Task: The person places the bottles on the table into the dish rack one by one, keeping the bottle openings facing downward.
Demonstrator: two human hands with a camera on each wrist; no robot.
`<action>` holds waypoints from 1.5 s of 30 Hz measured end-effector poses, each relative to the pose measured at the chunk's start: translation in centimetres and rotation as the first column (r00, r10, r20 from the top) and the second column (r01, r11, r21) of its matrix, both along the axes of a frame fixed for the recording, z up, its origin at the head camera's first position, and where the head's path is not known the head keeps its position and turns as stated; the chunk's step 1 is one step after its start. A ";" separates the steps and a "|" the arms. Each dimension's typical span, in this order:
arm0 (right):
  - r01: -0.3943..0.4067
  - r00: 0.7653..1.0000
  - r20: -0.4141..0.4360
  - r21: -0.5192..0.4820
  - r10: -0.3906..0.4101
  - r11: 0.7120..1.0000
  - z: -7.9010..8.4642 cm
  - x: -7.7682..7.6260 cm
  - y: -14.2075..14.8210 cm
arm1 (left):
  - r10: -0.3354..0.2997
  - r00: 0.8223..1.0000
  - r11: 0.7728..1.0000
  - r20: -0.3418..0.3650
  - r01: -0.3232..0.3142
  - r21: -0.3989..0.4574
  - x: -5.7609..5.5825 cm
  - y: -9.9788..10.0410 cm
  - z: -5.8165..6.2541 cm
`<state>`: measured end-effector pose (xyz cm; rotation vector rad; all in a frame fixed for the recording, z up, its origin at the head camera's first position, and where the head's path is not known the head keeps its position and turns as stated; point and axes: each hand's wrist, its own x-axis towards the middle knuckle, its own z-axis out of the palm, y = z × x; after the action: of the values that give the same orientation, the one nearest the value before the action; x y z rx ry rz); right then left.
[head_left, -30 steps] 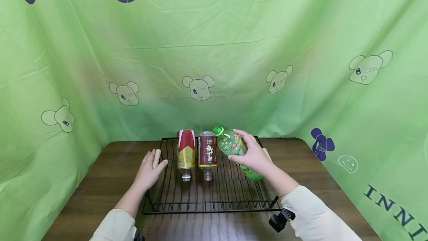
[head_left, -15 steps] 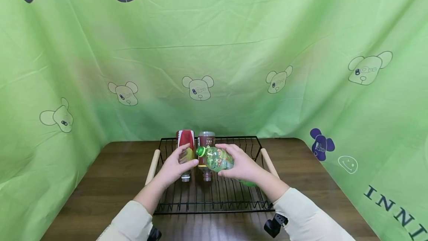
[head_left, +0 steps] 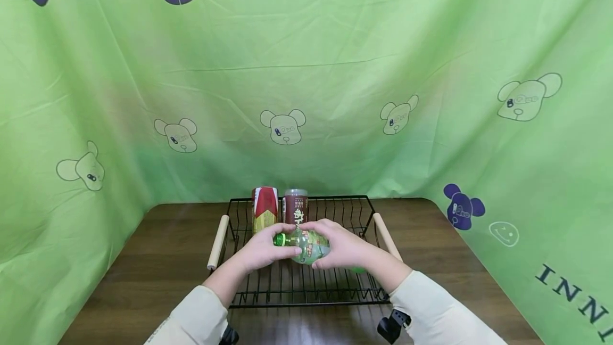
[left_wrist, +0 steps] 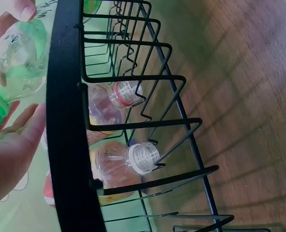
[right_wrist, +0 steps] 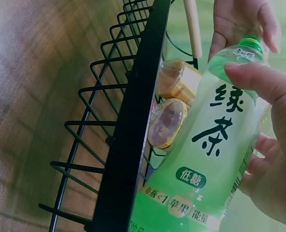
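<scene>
In my right hand [head_left: 342, 249] I grip a green tea bottle [right_wrist: 210, 130] by its upper body, its green cap [head_left: 279, 239] pointing left. The right thumb lies across the shoulder in the right wrist view. My left hand [head_left: 263, 249] is at the cap end, thumb and fingers spread on either side of the neck; a gap shows between thumb and cap in the right wrist view. The bottle is above a black wire rack [head_left: 306, 304]. Behind the hands, a red-and-gold bottle [head_left: 265, 209] and a maroon-labelled bottle [head_left: 295, 209] lie in it, necks toward me.
Wooden handles [head_left: 218, 242] stand at both sides of the rack, which rests on a dark wooden table [head_left: 158, 260]. A green printed cloth [head_left: 306, 79] hangs behind and along the sides. Black wrist cameras [head_left: 394, 326] sit at both cuffs.
My right hand has brought the tea bottle down, left and nearer from the rack's right side. The left hand has left the left handle and come over to the bottle's neck.
</scene>
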<state>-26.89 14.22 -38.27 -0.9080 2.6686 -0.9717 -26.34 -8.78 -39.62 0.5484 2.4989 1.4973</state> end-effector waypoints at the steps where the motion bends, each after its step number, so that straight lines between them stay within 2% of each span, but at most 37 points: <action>1: -0.006 1.000 0.002 0.015 0.006 1.000 0.0 0.1 0.0 | -0.015 1.000 1.000 -0.001 0.015 -0.015 0.0 0.1 0.0; 4: -0.016 1.000 -0.012 0.068 0.017 0.998 0.0 0.2 0.0 | -0.062 0.998 0.997 -0.004 0.062 -0.042 -0.1 0.2 -0.1; 8: -0.031 0.999 -0.031 0.125 0.036 0.992 0.0 0.4 -0.2 | -0.089 0.996 0.993 0.002 0.089 -0.075 -0.1 0.4 -0.4; 14: -0.047 0.998 -0.032 0.164 0.053 0.985 0.1 0.6 -0.4 | -0.087 0.996 0.991 -0.002 0.086 -0.102 0.0 0.5 -0.9; 23: -0.079 0.992 -0.075 0.229 0.098 0.970 0.4 0.8 -0.5 | -0.064 0.998 0.994 -0.013 0.063 -0.093 0.3 0.8 -1.6; 28: -0.069 0.991 -0.102 0.183 0.088 0.981 0.4 0.7 -0.4 | -0.015 1.000 0.998 -0.015 0.014 -0.066 0.3 0.8 -1.8; 37: 0.034 0.978 -0.208 0.035 -0.026 0.999 0.5 0.2 0.4 | 0.126 0.992 0.992 -0.003 -0.126 0.004 0.3 0.3 -2.3; 41: 0.094 0.968 -0.226 -0.065 -0.107 0.993 0.4 -0.1 0.8 | 0.193 0.981 0.981 0.006 -0.193 0.024 0.4 0.0 -2.3; 45: 0.152 0.955 -0.230 -0.171 -0.189 0.973 0.1 -0.2 1.1 | 0.257 0.966 0.964 0.030 -0.258 0.062 0.5 -0.2 -2.5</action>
<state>-27.14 15.37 -38.18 -0.8900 2.9553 -1.1863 -25.82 -9.01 -42.08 0.2193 2.5927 1.6673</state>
